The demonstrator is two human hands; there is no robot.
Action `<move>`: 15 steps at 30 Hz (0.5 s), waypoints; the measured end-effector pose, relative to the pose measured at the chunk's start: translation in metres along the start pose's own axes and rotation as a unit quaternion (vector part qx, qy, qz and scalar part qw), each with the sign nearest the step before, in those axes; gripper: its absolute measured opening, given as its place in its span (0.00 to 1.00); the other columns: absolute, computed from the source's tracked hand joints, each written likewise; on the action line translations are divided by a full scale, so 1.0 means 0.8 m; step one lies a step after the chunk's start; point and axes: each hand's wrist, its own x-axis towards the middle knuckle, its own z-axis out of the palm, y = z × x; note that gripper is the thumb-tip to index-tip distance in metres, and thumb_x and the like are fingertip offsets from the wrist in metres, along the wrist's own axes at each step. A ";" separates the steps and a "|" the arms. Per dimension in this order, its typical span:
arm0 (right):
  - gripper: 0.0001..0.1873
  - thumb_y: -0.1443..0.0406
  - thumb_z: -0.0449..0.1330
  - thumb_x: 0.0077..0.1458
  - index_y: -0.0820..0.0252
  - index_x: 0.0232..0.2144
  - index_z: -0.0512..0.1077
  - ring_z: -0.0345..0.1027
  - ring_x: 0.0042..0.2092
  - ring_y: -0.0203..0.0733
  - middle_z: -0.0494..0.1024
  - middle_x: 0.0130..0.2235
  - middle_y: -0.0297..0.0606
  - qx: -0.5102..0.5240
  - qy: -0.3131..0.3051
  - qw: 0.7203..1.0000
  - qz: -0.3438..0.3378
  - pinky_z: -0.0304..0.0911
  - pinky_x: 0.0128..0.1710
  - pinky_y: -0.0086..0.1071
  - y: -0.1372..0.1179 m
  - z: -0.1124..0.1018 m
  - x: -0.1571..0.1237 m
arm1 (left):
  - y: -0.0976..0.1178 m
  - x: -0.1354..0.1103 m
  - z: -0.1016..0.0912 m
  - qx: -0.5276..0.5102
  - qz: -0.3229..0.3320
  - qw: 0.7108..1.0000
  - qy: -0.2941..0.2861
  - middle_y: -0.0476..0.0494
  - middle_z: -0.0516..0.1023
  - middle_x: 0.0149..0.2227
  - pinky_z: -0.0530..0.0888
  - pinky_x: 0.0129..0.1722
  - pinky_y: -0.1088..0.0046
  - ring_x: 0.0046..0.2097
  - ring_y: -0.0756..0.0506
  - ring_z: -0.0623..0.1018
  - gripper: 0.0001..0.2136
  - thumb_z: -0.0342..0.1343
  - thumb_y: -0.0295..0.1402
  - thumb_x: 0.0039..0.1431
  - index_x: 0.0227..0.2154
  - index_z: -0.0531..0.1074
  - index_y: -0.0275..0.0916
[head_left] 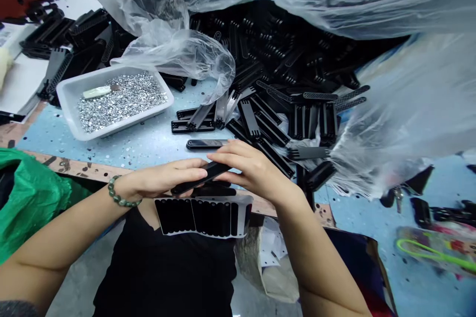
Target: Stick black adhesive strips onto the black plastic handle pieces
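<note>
A long black plastic piece with rounded ends (203, 178) is held slantwise between both hands above the table's near edge. My left hand (165, 177) is closed on its lower left end, thumb along the top. My right hand (249, 162) grips the upper right end between thumb and fingers. Just below lies a backing sheet of black strip-shaped stickers (213, 217), with another dark piece (213, 191) partly hidden behind the held one. Beyond my fingers, a similar black piece with a shiny top (204, 144) rests on the blue table (148, 146).
A white tray (74, 126) of small shiny metal parts stands at left, a pale-handled tool (98, 91) lying in it. A large heap of black pieces (275, 124) spills from a clear plastic bag (401, 119). Green fabric (33, 198) hangs at the left edge.
</note>
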 end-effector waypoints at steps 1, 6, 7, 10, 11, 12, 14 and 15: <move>0.17 0.60 0.57 0.62 0.63 0.50 0.70 0.67 0.45 0.42 0.75 0.43 0.44 0.017 -0.007 1.000 -0.005 0.66 0.46 0.37 0.000 0.001 -0.002 | -0.002 -0.002 0.004 -0.008 -0.002 1.000 -0.004 0.50 0.62 0.31 0.60 0.21 0.82 0.24 0.58 0.62 0.18 0.51 0.47 0.62 0.40 0.62 0.35; 0.18 0.59 0.58 0.60 0.64 0.49 0.71 0.66 0.44 0.41 0.75 0.41 0.43 0.035 -0.014 0.999 -0.018 0.66 0.45 0.35 -0.004 0.003 -0.007 | -0.006 0.005 0.017 0.011 -0.011 1.000 -0.003 0.52 0.62 0.30 0.58 0.18 0.81 0.21 0.58 0.61 0.17 0.53 0.45 0.60 0.42 0.60 0.37; 0.17 0.59 0.58 0.61 0.63 0.49 0.72 0.67 0.44 0.41 0.75 0.41 0.43 0.031 -0.013 0.999 -0.017 0.66 0.45 0.36 -0.005 0.003 -0.007 | -0.006 0.007 0.018 0.030 -0.012 0.999 0.002 0.51 0.63 0.30 0.58 0.18 0.81 0.21 0.58 0.61 0.18 0.53 0.45 0.60 0.43 0.60 0.37; 0.15 0.60 0.58 0.61 0.61 0.48 0.72 0.67 0.45 0.43 0.75 0.43 0.43 0.004 0.009 1.000 0.001 0.66 0.46 0.37 0.000 0.003 -0.014 | 0.002 0.010 0.011 0.154 0.038 0.986 0.056 0.45 0.70 0.36 0.67 0.23 0.77 0.27 0.54 0.69 0.20 0.54 0.43 0.60 0.50 0.64 0.37; 0.14 0.61 0.58 0.61 0.61 0.47 0.72 0.67 0.45 0.43 0.76 0.43 0.43 -0.008 0.032 0.999 0.016 0.65 0.46 0.37 0.004 0.004 -0.019 | 0.006 0.007 0.006 0.208 0.082 0.968 0.111 0.43 0.72 0.41 0.71 0.28 0.75 0.33 0.51 0.73 0.21 0.56 0.43 0.59 0.52 0.65 0.37; 0.14 0.61 0.59 0.60 0.61 0.46 0.73 0.67 0.45 0.43 0.76 0.43 0.43 -0.022 0.061 0.997 0.041 0.65 0.46 0.37 0.009 0.006 -0.026 | 0.011 0.003 0.002 0.250 0.138 0.941 0.184 0.41 0.73 0.46 0.74 0.35 0.72 0.41 0.48 0.75 0.23 0.57 0.42 0.58 0.53 0.65 0.38; 0.13 0.61 0.60 0.59 0.61 0.44 0.73 0.68 0.45 0.43 0.76 0.43 0.42 -0.044 0.117 0.986 0.114 0.65 0.46 0.38 0.021 0.014 -0.043 | 0.014 -0.011 -0.006 0.243 0.277 0.864 0.344 0.40 0.71 0.52 0.74 0.44 0.69 0.51 0.45 0.74 0.22 0.58 0.39 0.59 0.55 0.66 0.39; 0.13 0.61 0.61 0.59 0.61 0.44 0.74 0.69 0.44 0.43 0.77 0.42 0.42 -0.051 0.133 0.978 0.152 0.65 0.46 0.38 0.027 0.020 -0.051 | 0.011 -0.018 -0.007 0.189 0.355 0.815 0.417 0.42 0.72 0.51 0.74 0.44 0.69 0.50 0.46 0.75 0.19 0.56 0.37 0.60 0.54 0.68 0.39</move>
